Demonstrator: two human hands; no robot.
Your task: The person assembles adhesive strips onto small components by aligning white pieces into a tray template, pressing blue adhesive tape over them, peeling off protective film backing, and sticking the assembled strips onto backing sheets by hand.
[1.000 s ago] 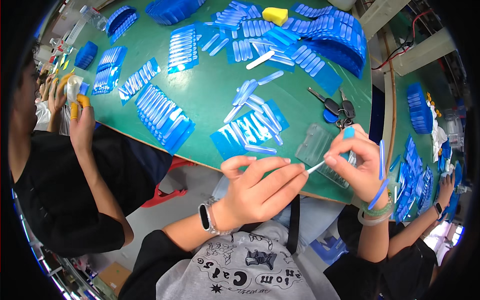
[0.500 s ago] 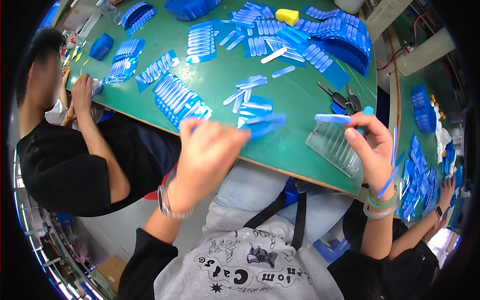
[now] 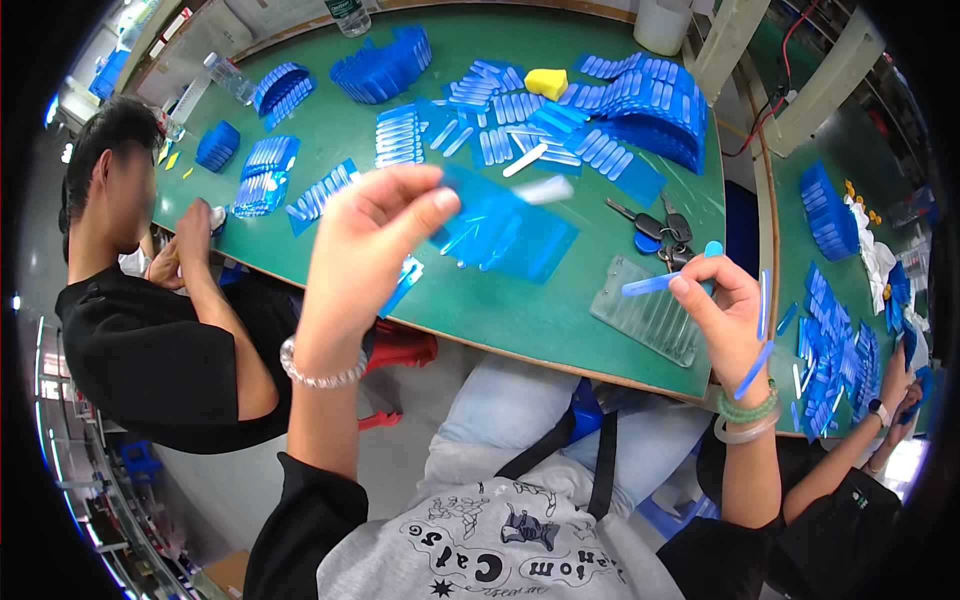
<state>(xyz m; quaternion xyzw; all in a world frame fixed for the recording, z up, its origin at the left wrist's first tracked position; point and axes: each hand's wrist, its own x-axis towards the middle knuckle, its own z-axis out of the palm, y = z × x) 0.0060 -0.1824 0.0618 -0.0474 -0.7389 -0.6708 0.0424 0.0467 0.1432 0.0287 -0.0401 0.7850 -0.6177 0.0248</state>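
Note:
My left hand (image 3: 375, 235) pinches a translucent blue film sheet (image 3: 530, 240) between thumb and fingers, raised above the green table. A pale strip (image 3: 545, 190), smeared by motion, shows at the sheet's upper edge; I cannot tell whether it is stuck there. My right hand (image 3: 728, 300) grips a narrow blue strip (image 3: 650, 285) between thumb and forefinger. More blue strips (image 3: 754, 368) stick out between its other fingers and by the wrist. A teal rounded end (image 3: 713, 249) shows behind that hand. Below it lies a clear ribbed plastic tray (image 3: 625, 305), partly covered by the fingers.
Blue sheets carrying pale strips (image 3: 400, 135) spread over the green table (image 3: 330, 110). A yellow block (image 3: 546, 83) sits among them. Keys (image 3: 660, 228) lie beyond the tray. A co-worker (image 3: 165, 330) sits at left; another person's hands (image 3: 900, 385) work at right beside a blue pile.
My left hand has risen, and the blue film sheet is now lifted and spread out from it. My right hand stays near the tray with its strips. The view has shifted slightly.

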